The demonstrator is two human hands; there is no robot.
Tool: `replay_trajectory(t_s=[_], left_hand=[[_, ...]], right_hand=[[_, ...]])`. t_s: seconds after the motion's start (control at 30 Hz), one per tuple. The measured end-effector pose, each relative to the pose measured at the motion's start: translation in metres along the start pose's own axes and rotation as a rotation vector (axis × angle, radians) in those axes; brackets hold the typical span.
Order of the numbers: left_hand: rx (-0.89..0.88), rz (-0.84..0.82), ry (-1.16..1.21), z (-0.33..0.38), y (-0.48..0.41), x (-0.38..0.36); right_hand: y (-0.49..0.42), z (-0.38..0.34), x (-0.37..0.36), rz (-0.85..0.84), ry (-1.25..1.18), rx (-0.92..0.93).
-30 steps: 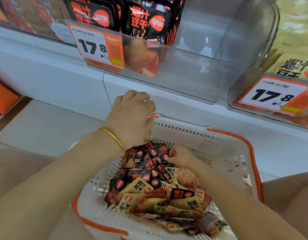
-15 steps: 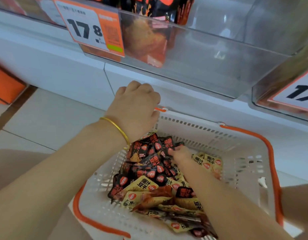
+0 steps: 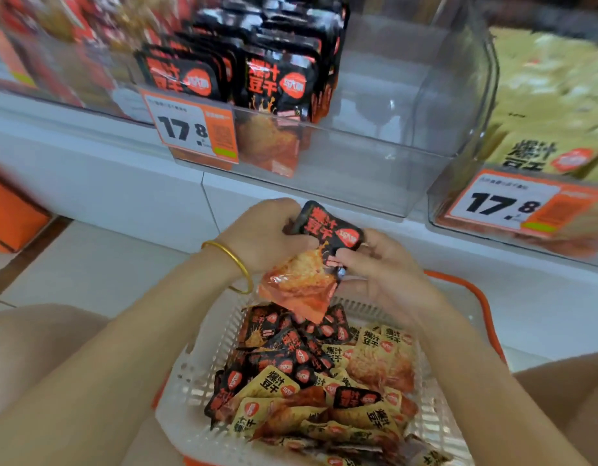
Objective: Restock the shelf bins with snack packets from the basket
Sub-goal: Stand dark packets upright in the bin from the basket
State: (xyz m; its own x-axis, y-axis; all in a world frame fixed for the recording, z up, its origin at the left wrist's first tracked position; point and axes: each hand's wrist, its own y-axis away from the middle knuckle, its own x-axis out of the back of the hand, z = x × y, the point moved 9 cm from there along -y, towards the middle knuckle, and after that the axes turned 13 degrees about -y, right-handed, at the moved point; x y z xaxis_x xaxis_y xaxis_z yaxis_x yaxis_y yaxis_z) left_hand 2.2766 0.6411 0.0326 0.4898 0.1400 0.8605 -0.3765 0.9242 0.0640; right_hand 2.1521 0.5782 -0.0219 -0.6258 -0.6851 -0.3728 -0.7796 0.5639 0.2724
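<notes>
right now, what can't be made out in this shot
Head view only:
- Black packet: whether it is one or several is hidden by the left hand and right hand.
- Basket: near rim cut off by the bottom edge, sides covered by forearms.
- Price tag: small print too small.
- Far left bin: contents blurred.

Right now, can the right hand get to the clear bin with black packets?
Probably yes. The clear bin sits just above the right hand, open on top, with nothing between. That hand and the left hand hold a black packet, though.
</notes>
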Motion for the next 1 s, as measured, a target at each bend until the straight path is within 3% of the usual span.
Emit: replay_trajectory(t_s=[0.1, 0.2, 0.27, 0.33, 0.5, 0.67, 0.73, 0.8, 1.0], left_hand=[[-0.094, 0.179, 0.254, 0.014, 0.007, 0.039], [-0.132, 0.548, 0.384, 0.014, 0.025, 0.091], [-0.158, 0.817, 0.168, 0.015, 0.042, 0.123], [-0.155, 0.915, -0.099, 0.012, 0.046, 0.134], [-0.081, 0.884, -0.315, -0.002, 0.037, 0.128], [-0.06, 0.844, -0.431, -0.002, 0.032, 0.123], [-0.051, 0.84, -0.449, -0.001, 0.031, 0.12], [-0.043, 0.821, -0.459, -0.001, 0.029, 0.117], [-0.038, 0.782, -0.481, -0.003, 0.027, 0.112]], right_hand=[[0.011, -0.045, -0.031, -0.101, 0.053, 0.071], [0.009, -0.103, -0.06, -0.116, 0.101, 0.236], [0.004, -0.14, -0.073, -0.044, 0.073, 0.356], [-0.005, -0.17, -0.08, 0.058, 0.071, 0.472], [-0.034, -0.21, -0.097, 0.184, 0.348, 0.692], [-0.05, -0.188, -0.113, 0.258, 0.852, 0.713], [-0.051, -0.179, -0.112, 0.375, 1.143, 0.674], [-0.056, -0.172, -0.113, 0.402, 1.285, 0.582], [-0.072, -0.172, -0.117, 0.338, 1.355, 0.402]])
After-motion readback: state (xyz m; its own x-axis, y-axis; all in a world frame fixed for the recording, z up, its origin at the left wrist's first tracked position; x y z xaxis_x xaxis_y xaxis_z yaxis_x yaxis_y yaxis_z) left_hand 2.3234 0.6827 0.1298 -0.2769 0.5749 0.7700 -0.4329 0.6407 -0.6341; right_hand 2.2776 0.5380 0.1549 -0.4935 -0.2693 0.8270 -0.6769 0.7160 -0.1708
